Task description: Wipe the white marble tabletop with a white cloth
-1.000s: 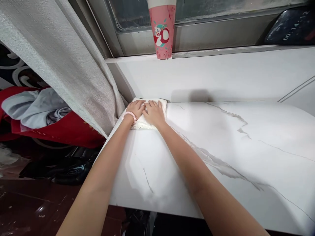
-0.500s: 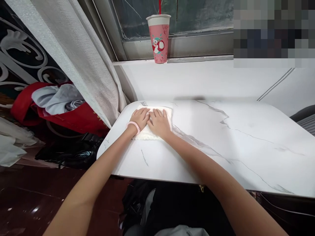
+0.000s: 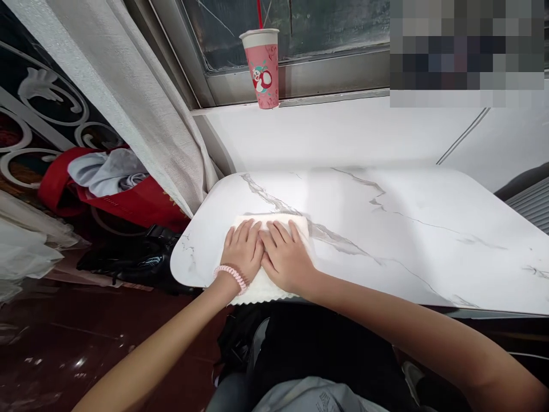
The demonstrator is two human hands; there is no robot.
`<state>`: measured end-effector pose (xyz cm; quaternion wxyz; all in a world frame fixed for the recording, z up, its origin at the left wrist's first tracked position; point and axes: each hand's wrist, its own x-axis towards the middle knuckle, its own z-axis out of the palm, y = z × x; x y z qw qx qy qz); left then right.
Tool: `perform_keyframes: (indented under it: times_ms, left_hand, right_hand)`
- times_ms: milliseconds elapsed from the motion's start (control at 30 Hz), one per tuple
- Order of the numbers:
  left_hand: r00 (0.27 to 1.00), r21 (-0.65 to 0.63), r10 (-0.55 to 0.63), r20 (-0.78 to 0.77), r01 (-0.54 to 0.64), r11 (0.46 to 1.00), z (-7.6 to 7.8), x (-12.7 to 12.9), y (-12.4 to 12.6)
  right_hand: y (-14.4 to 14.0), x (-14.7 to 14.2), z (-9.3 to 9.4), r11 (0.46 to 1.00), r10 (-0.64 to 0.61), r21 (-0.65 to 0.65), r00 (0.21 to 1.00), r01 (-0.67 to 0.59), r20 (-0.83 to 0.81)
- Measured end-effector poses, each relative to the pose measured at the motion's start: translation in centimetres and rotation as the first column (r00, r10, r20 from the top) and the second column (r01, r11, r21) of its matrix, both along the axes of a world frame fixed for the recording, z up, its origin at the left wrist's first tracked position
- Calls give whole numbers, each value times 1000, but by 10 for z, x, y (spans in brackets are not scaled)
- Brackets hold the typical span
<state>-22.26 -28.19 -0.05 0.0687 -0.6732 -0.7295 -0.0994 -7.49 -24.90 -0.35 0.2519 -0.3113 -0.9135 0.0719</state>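
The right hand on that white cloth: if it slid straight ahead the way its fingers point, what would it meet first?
Probably nothing soon: beyond the right hand and cloth lies bare marble tabletop, then the white wall below the window.

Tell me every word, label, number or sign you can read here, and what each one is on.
No text here can be read.
Pink cup on the window ledge: only a cartoon figure shows, no legible lettering.
Upper right corner: blurred out, nothing readable.
White cloth under the left hand and right hand, and the marble table: no writing.
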Motion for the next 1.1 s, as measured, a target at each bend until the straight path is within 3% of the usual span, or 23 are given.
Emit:
perform_keyframes:
  times_ms: [133,267,567,800,967,1100]
  left_hand:
    - [1000,-31,-3,0,3,1000,3,3,7]
    - [1000,-64,5,17,-4,998,7,0,30]
    - [996,-25,-14,88,16,1000,8,-16,131]
    - [992,1,-38,119,38,999,6,-31,205]
    - [994,-8,-44,101,45,999,6,-35,240]
    - [994,-8,-41,97,42,999,6,-32,253]
  right_hand:
    - [8,2,-1,1000,3,1,1000,-3,-5]
    - [32,-4,-3,1000,2,24,1000,-2,-4]
    - [123,-26,-1,996,-78,-39,996,79,35]
    - [187,-41,-4,990,-134,-53,990,133,-31]
    - [220,-45,-3,986,-142,-98,988,136,-63]
    - [233,-41,-3,984,-148,-111,987,141,-60]
